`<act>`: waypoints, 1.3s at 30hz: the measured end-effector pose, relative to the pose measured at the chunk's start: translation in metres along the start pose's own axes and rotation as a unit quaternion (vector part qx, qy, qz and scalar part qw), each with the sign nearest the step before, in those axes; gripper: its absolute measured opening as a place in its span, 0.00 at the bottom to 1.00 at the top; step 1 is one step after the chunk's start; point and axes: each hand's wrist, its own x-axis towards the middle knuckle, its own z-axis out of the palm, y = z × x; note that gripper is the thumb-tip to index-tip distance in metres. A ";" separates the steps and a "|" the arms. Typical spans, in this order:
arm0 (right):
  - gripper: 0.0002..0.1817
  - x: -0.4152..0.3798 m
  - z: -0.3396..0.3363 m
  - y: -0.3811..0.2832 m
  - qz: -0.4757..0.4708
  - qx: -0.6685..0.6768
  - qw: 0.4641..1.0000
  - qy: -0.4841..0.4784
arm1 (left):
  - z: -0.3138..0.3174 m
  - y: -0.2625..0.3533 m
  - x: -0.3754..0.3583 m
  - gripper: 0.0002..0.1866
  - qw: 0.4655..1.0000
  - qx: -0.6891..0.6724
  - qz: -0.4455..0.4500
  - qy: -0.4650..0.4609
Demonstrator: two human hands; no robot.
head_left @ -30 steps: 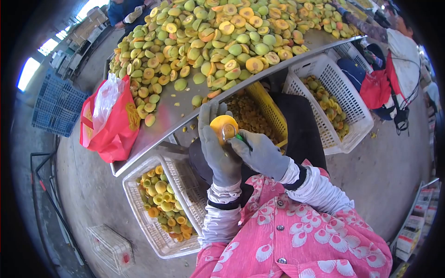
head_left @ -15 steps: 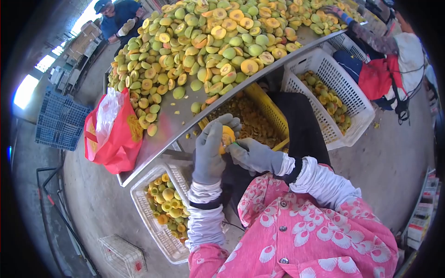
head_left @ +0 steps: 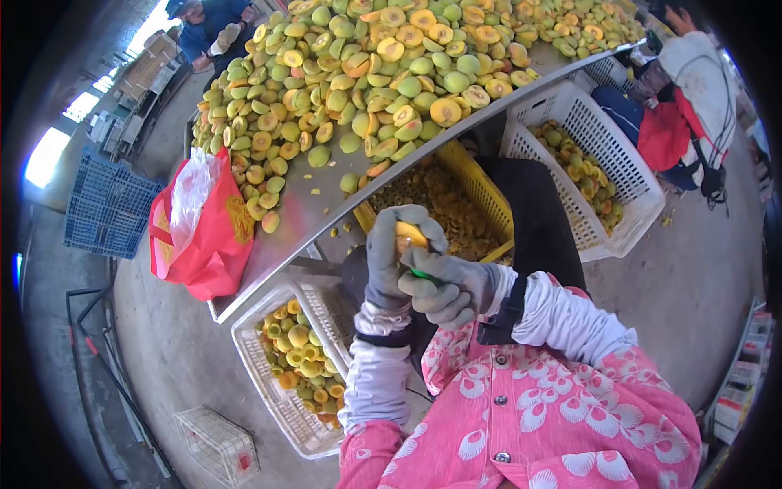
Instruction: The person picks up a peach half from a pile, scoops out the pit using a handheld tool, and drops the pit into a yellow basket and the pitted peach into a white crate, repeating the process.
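In a grey work glove, my left hand (head_left: 391, 253) is wrapped round a peach half (head_left: 411, 235) with orange flesh, held above my lap. My right hand (head_left: 452, 285), gloved alike, grips a small green-handled tool (head_left: 427, 277) against the fruit. The tool's working end is hidden by the fruit and fingers. Beyond both hands, a metal table (head_left: 332, 181) bears a large heap of halved peaches (head_left: 358, 81). Below its edge sits a yellow crate (head_left: 481, 191) holding brownish scraps (head_left: 444, 204).
White crates with peach halves stand left (head_left: 244, 342) and right (head_left: 639, 175). A red bag (head_left: 208, 265) hangs at the table's left corner. A blue crate (head_left: 106, 204) lies farther left. One person (head_left: 213, 37) works across the table; another person's arm (head_left: 648, 81) shows at right.
My right hand has rolled over and come closer to my left, showing more of the green handle. My left fingers have curled further round the peach half. The co-worker's arm at right has drawn back.
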 end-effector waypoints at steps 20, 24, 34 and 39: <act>0.17 0.017 -0.045 -0.019 -0.218 -0.672 0.483 0.518 | -0.001 -0.043 0.002 0.17 0.935 0.137 -0.072 0.318; 0.16 0.030 -0.089 -0.023 -0.156 -0.688 0.374 0.603 | 0.014 -0.048 -0.009 0.14 0.843 0.333 -0.007 0.423; 0.15 -0.015 -0.152 -0.004 -0.107 -0.621 0.494 0.599 | -0.091 0.063 -0.062 0.13 0.637 0.677 -0.023 0.369; 0.15 -0.013 -0.143 -0.007 -0.125 -0.667 0.502 0.536 | -0.184 -0.009 0.072 0.26 0.676 0.718 -0.138 0.096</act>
